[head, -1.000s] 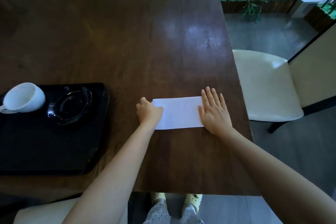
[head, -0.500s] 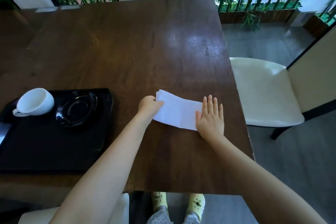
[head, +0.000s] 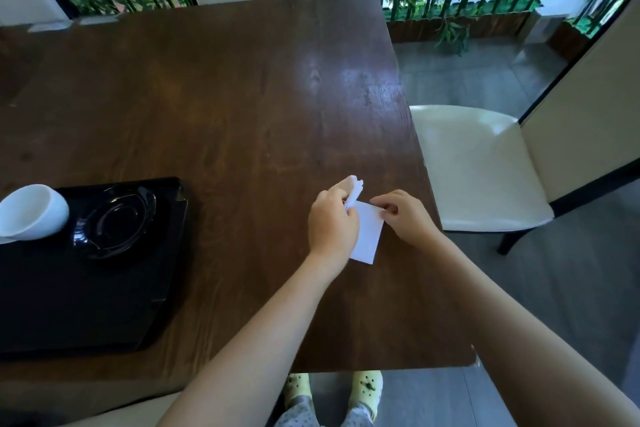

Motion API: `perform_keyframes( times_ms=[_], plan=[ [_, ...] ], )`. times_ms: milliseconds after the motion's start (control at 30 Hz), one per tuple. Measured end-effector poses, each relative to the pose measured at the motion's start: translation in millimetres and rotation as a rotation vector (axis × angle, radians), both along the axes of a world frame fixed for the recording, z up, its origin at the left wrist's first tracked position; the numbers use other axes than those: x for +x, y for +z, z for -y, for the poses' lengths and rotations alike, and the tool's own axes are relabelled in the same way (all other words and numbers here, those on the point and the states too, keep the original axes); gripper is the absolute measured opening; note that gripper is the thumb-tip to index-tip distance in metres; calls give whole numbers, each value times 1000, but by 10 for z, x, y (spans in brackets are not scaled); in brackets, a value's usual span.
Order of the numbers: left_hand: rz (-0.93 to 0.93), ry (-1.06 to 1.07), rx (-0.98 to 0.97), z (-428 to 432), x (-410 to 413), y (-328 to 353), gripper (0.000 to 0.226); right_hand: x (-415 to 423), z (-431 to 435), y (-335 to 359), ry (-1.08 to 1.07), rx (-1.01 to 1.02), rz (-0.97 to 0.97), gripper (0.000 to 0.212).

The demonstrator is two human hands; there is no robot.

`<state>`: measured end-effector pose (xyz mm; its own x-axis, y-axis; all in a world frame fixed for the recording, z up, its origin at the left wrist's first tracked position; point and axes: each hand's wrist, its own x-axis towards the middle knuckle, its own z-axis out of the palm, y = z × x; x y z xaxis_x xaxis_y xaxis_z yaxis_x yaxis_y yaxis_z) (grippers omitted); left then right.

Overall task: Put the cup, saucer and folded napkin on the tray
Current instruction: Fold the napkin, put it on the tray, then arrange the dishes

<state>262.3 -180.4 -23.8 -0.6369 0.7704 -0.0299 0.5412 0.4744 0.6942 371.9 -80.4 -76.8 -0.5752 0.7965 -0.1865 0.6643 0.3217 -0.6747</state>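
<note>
Both hands, left hand [head: 332, 224] and right hand [head: 405, 218], pinched on the white napkin [head: 367, 236] above the table [head: 225, 97].

- Legible text, labels, brands, numbers, signs: none.
</note>
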Motion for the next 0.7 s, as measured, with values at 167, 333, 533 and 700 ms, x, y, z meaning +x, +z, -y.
perform_keyframes(
  times_ms=[167, 333, 533, 700],
  plan=[
    [-49, -76, -24, -42, 361, -343, 21, 59, -267, -12, -90, -316, -137, 24],
    [-126, -78, -49, 23, 529, -603, 33, 0, -376, -31, -102, -422, -134, 26],
    [-313, -169, -84, 194, 686, -706, 44, -164, -256, 28, 128, -118, 99, 25],
    [-269, -152, 119, 510, 696, -663, 29, -214, -241, 104, 121, -97, 196, 27]
  ],
)
